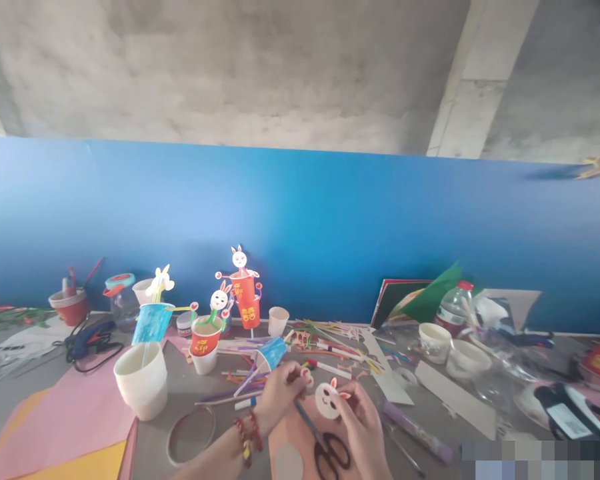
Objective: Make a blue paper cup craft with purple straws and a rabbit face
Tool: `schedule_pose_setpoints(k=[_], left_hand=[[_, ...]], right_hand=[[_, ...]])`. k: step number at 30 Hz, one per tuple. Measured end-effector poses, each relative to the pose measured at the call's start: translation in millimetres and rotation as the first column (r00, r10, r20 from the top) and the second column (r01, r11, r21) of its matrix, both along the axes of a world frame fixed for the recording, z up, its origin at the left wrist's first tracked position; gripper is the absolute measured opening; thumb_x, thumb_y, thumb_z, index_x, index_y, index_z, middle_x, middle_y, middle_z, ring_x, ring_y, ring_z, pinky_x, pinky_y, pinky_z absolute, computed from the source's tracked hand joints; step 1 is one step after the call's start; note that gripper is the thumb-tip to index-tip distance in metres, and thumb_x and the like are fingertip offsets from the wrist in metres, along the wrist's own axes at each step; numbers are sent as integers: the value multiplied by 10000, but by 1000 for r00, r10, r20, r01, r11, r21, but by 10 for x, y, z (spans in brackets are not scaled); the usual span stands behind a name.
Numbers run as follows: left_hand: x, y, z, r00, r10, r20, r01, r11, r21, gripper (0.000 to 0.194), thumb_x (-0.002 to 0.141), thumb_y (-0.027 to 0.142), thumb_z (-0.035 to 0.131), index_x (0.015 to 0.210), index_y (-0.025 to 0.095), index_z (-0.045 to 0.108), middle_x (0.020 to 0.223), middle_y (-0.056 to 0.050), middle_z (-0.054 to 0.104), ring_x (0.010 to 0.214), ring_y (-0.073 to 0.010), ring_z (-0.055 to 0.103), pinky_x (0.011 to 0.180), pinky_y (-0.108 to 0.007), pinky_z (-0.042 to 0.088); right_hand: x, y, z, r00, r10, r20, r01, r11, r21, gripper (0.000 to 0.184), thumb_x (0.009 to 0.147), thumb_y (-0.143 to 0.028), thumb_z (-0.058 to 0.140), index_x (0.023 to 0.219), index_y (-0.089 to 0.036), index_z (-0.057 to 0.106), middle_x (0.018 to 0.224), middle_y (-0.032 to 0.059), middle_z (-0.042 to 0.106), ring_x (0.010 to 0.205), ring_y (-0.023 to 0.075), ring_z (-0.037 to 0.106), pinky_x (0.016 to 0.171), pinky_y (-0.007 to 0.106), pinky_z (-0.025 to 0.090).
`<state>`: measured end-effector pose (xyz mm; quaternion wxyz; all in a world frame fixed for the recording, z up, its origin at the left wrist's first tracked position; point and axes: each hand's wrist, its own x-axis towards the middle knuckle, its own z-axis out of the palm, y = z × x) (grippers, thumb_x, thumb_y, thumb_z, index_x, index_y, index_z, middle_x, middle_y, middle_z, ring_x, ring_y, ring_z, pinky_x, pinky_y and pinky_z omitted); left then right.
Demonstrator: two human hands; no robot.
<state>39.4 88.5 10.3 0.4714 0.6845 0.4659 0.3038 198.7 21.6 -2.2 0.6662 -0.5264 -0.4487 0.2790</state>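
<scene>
Between the thumb and fingers of my right hand is a white paper rabbit face with pink-and-white ears and a drawn smile. Close beside it, my left hand pinches a small round paper piece with red on it. Beaded bracelets circle the left wrist. Below both hands, black-handled scissors lie on an orange-pink sheet. A pale paper disc rests on that sheet too. Just beyond my left hand, a blue painted paper cup lies tipped over.
Rabbit-topped cups stand at the back left, one a red cup figure. A white textured cup stands near pink paper. Pens and paper strips clutter the middle. White bowls, a bottle and a purple tube are right.
</scene>
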Motion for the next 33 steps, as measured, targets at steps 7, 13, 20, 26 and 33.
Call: schedule_pose_setpoints(k=[7,13,20,26,33], left_hand=[[381,325,4,895,-60,-441,179,956,234,293,959,324,620,1218,188,625,1252,-87,660,1043,-244,674,883,-460,577],[521,413,-43,788,-124,-603,371,878,303,252,954,319,630,1184,219,648,1259,-73,660,1065,-248,668,889,-434,573],[618,503,-20,758,-121,-641,387,874,294,255,951,320,634,1187,226,647,1263,-68,659,1064,-252,668,880,-426,577],[614,518,8,768,-62,-637,311,906,286,302,942,321,648,1219,205,628,1261,-77,653,1071,-259,667,880,-442,577],[460,470,58,870,-73,-488,257,912,321,296,957,320,625,1222,189,623,1267,-91,653,1067,-249,665,901,-473,569]], right_hand=[[178,106,-42,994,-64,-87,63,998,-19,358,681,-523,778,616,-204,630,521,-21,598,454,154,522,422,249,457],[211,131,-68,990,-63,-126,61,998,-16,382,675,-554,800,635,-207,644,535,-21,608,453,156,518,435,264,445],[222,156,-169,984,-28,-175,22,999,-39,374,712,-538,790,648,-212,621,535,-32,586,471,144,504,445,243,420],[219,179,-192,981,-20,-195,6,997,-74,341,718,-509,783,697,-214,614,636,-8,657,548,175,587,468,247,464],[281,219,-144,989,-4,-149,-15,992,-127,417,611,-581,812,693,-211,637,634,27,699,595,245,654,443,274,495]])
